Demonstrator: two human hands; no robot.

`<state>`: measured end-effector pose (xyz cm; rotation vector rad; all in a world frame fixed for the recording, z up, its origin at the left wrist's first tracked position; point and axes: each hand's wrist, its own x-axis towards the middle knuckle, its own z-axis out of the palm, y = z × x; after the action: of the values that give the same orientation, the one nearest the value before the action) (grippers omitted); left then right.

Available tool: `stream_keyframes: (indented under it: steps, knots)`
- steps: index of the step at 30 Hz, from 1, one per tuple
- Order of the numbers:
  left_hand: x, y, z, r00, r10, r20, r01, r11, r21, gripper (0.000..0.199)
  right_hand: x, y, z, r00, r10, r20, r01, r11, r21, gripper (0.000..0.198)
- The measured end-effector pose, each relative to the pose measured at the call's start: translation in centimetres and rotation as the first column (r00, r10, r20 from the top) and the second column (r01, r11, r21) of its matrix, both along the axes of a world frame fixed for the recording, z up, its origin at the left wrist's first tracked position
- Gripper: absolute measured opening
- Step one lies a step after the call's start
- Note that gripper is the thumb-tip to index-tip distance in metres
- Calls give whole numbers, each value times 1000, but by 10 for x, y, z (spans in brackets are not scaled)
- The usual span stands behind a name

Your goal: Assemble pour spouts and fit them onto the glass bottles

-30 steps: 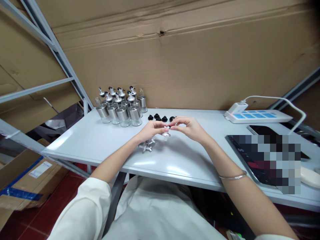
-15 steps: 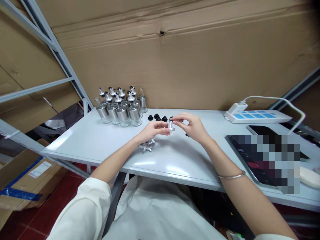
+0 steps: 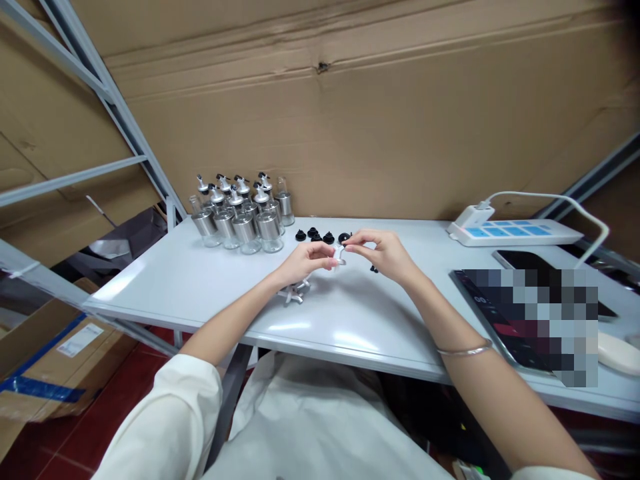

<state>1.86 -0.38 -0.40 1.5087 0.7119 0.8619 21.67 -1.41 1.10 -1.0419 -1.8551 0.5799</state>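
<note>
Between my hands, just above the table, is a silver pourer spout (image 3: 339, 254) with a flared base. My left hand (image 3: 304, 262) is closed on it from the left, thumb below and fingers above. My right hand (image 3: 384, 253) pinches the spout's upper end with thumb and index finger; whether a small part is also in that pinch is too small to tell. Several more silver spouts (image 3: 294, 293) lie below my left hand, partly hidden by it. Several black stoppers (image 3: 328, 237) sit just behind the hands. Small black pieces (image 3: 374, 269) show under my right hand.
Several glass-and-steel oil bottles (image 3: 247, 235) stand at the back left, most with pourers. On the right are a white power strip (image 3: 520, 232) with a cable, a dark phone (image 3: 525, 261), and a tablet-like device (image 3: 493, 313), partly pixelated. Cardboard (image 3: 350, 133) walls the table's back.
The spout has tilted and turned in my fingers, its flared base facing differently. My right hand has shifted slightly, uncovering more of a black stopper behind it. Both hands stay in nearly the same place.
</note>
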Motion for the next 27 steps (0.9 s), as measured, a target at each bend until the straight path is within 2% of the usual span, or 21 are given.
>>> stream_keyframes:
  steps: [15,21,27]
  knots:
    - [0,0,-4,1000,0,7,0,999,-43,42,-2,-6,5,997,-13,73,16,999,-43,20]
    - [1,-2,-7,997,-6,-74,9,1000,30,40,-5,-12,12,995,21,101,-11,995,-97,19]
    - [1,-6,-3,988,26,-154,-15,997,76,38,-5,-14,15,994,64,92,-46,981,-188,19]
